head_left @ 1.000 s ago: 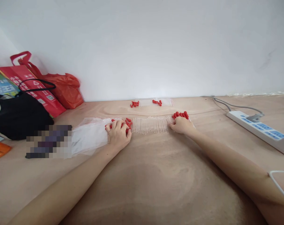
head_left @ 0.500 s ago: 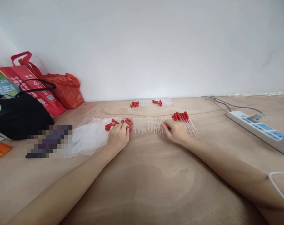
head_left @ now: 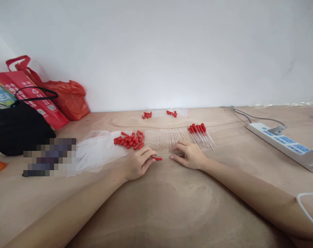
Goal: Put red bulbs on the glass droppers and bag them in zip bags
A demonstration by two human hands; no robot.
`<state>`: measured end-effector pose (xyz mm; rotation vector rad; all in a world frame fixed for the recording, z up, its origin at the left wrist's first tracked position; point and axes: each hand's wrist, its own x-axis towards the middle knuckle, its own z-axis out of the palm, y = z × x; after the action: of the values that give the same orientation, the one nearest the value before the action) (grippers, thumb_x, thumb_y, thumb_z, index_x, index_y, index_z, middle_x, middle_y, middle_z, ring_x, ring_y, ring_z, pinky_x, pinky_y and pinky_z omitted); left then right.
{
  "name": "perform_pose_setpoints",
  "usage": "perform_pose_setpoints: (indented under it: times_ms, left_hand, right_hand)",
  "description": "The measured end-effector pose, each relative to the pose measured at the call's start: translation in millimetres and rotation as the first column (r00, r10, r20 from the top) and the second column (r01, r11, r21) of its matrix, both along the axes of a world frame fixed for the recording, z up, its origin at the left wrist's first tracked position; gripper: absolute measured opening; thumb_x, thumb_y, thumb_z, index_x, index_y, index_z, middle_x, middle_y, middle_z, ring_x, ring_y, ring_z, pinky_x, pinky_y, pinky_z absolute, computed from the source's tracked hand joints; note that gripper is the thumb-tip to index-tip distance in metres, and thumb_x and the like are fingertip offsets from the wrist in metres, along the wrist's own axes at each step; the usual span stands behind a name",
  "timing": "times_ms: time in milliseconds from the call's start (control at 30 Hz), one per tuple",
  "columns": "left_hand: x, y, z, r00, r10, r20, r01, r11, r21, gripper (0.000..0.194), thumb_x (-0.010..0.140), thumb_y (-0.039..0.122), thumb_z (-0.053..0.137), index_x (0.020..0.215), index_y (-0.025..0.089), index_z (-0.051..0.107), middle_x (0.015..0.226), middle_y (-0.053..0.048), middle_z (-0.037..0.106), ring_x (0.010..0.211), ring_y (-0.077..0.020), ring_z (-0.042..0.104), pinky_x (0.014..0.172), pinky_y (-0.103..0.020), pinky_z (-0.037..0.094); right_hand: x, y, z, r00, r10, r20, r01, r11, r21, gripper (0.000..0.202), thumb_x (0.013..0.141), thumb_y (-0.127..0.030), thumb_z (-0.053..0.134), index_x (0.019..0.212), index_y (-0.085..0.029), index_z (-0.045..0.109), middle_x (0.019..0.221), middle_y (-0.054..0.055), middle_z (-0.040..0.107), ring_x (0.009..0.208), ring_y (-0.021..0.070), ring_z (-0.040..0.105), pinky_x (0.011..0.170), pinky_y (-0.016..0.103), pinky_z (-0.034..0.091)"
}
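Note:
Between finger and thumb my left hand (head_left: 138, 162) pinches a red rubber dropper bulb (head_left: 158, 158), whose end sticks out to the right. My right hand (head_left: 189, 154) is closed on a thin clear dropper tube (head_left: 165, 155), held level, its left end by the bulb; whether they touch I cannot tell. Just beyond my hands lies a row of clear dropper tubes (head_left: 160, 137). A pile of red bulbs (head_left: 129, 140) lies left of the row. On its right are several droppers with red bulbs on their tubes (head_left: 201, 132).
Clear plastic bags (head_left: 99, 151) lie on the wooden table (head_left: 156, 213) at left. More red bulbs (head_left: 147, 115) and a small bag (head_left: 158, 113) are near the wall. A power strip (head_left: 282, 141) stands at right; a black bag (head_left: 22, 127) and red bags (head_left: 71, 98) at left.
Both hands have come nearer to me, away from the bulb pile and the tube row. The left now holds a bulb in view, and the right a tube drawn out level.

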<state>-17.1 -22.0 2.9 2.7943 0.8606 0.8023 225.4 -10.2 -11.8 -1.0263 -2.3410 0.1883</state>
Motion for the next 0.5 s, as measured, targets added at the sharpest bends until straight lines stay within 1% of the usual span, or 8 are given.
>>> perform_pose_setpoints:
  times_ms: [67,133,200,300,433,500]
  left_hand:
    - [0.5,-1.7,1.7,1.0,0.016,-0.025,-0.018,0.999,-0.044,0.019,0.084,0.022,0.045,0.102,0.017,0.049,0.092,-0.006,0.052,0.082,-0.0152,0.052,0.074,-0.028,0.045]
    - [2.4,-2.7,2.5,0.998,0.05,-0.031,-0.052,0.996,-0.072,0.025,0.079,0.028,0.052,0.101,0.016,0.05,0.093,-0.006,0.049,0.081,-0.0158,0.051,0.074,-0.029,0.045]
    - [5.3,-3.1,2.3,0.996,0.09,-0.025,-0.092,0.991,-0.097,0.024,0.077,0.031,0.056,0.094,0.015,0.052,0.091,-0.005,0.048,0.077,-0.0145,0.051,0.07,-0.028,0.045]
    - [9.3,-2.6,1.1,0.992,0.124,-0.016,-0.126,0.982,-0.138,0.014,0.081,0.029,0.051,0.083,0.015,0.053,0.087,-0.004,0.047,0.07,-0.012,0.05,0.066,-0.026,0.044]
    - [10.6,0.4,-0.7,0.989,0.149,0.011,-0.145,0.976,-0.162,0.012,0.084,0.025,0.047,0.077,0.016,0.051,0.077,-0.001,0.05,0.068,-0.0123,0.049,0.063,-0.025,0.043]
    - [9.8,2.0,-1.9,0.985,0.17,0.039,-0.162,0.974,-0.158,0.01,0.084,0.024,0.047,0.079,0.016,0.051,0.076,-0.001,0.052,0.069,-0.0129,0.05,0.063,-0.025,0.043]
  right_hand:
    - [-7.6,1.0,-0.7,0.999,-0.018,-0.047,0.017,0.999,-0.038,0.029,0.072,-0.042,0.059,0.086,-0.017,0.054,0.079,0.004,0.056,0.074,0.0151,0.051,0.066,0.027,0.038]
    - [-15.7,2.8,-1.3,0.998,-0.033,-0.062,0.028,0.997,-0.078,0.033,0.069,-0.044,0.062,0.085,-0.017,0.053,0.078,0.003,0.056,0.071,0.0146,0.051,0.067,0.028,0.038]
    - [-22.2,4.6,-1.8,0.997,-0.056,-0.047,0.049,0.991,-0.123,0.029,0.07,-0.043,0.061,0.081,-0.017,0.054,0.077,0.003,0.056,0.069,0.0141,0.05,0.067,0.028,0.036]
    - [-27.1,5.5,-2.4,0.997,-0.082,-0.006,0.079,0.981,-0.177,0.021,0.074,-0.039,0.058,0.073,-0.018,0.055,0.076,0.003,0.056,0.071,0.0144,0.05,0.066,0.028,0.034]
    - [-26.9,2.5,-3.5,0.992,-0.121,0.033,0.124,0.982,-0.14,0.019,0.078,-0.035,0.054,0.07,-0.018,0.055,0.077,0.004,0.057,0.078,0.0164,0.05,0.07,0.03,0.032]
    - [-25.4,0.5,-4.1,0.986,-0.165,0.031,0.167,0.979,-0.118,0.018,0.079,-0.034,0.053,0.071,-0.018,0.053,0.078,0.004,0.057,0.078,0.0168,0.05,0.071,0.03,0.03]
